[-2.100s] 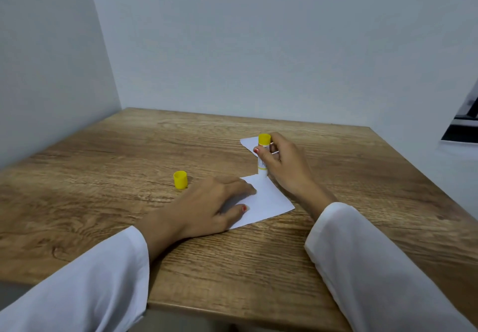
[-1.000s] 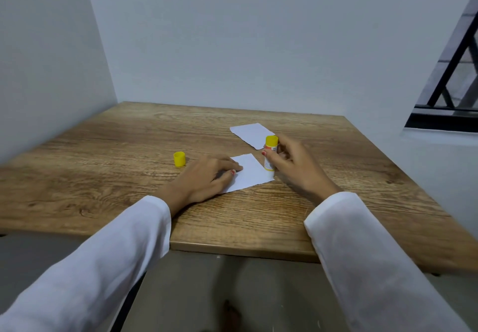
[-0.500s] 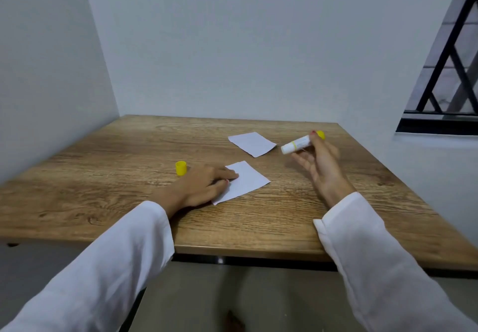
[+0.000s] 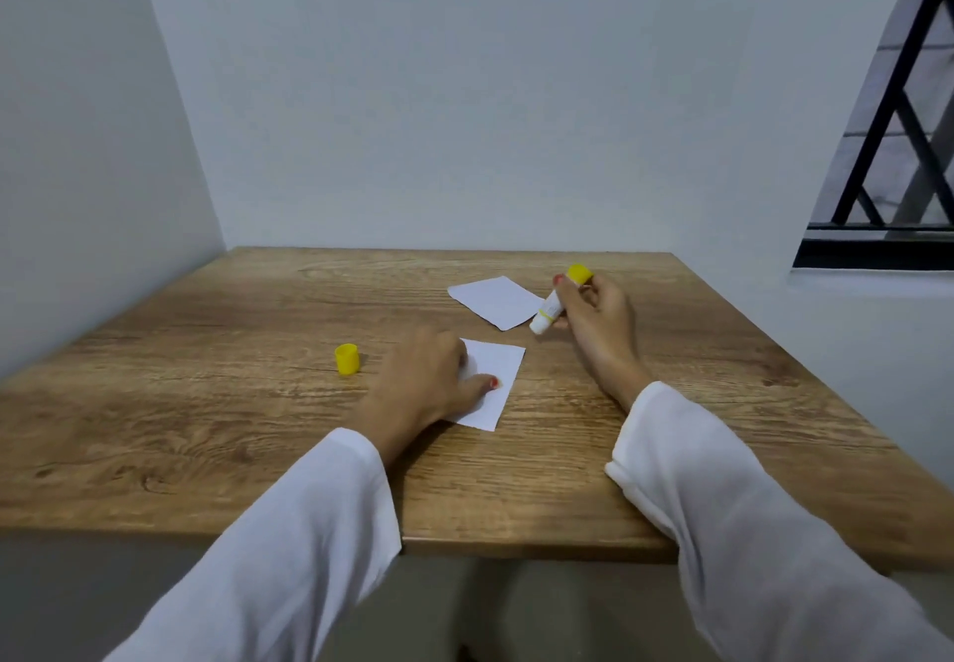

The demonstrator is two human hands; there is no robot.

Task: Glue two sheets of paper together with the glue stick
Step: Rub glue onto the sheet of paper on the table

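A wooden table (image 4: pixel 206 403) with a bold grain sits pushed into the corner of two plain pale walls (image 4: pixel 464 94), and off to the right a window (image 4: pixel 898 145) shows black crossing bars (image 4: pixel 924 109) above a dark sill.

right hand (image 4: pixel 593 321) gripping glue stick (image 4: pixel 558 300), left hand (image 4: pixel 423 377) on paper (image 4: pixel 498 383)

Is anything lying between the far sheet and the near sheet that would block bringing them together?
Nothing visible does. Bare table separates the far sheet from the near sheet. The right hand holds the glue stick by the far sheet's right corner; the cap stands off left.
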